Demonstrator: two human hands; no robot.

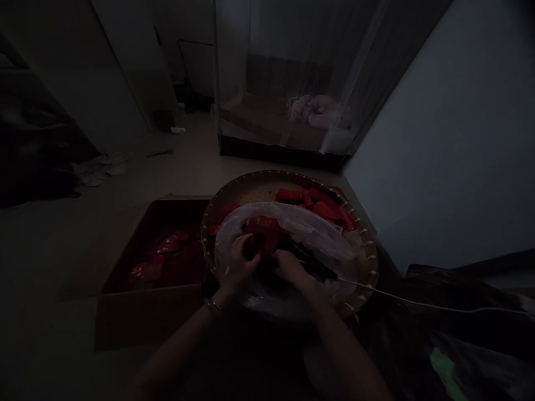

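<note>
The room is dim. My left hand (239, 260) and my right hand (291, 266) meet over a clear plastic bag (317, 231) that lies in a round woven basket tray (368, 253). Both hands have their fingers curled around a red packet (263, 231) at the bag's mouth. A dark stick-like object (313, 262) lies across the bag just right of my right hand. More red packets (321, 203) lie on the far side of the tray. A bracelet sits on my left wrist.
A cardboard box (125, 312) holding several red packets (167, 262) stands left of the tray. A thin white cable (418, 303) runs off to the right. A netted bed (292, 111) stands behind, a wall (451, 156) at right, and clutter (96, 172) on the floor at left.
</note>
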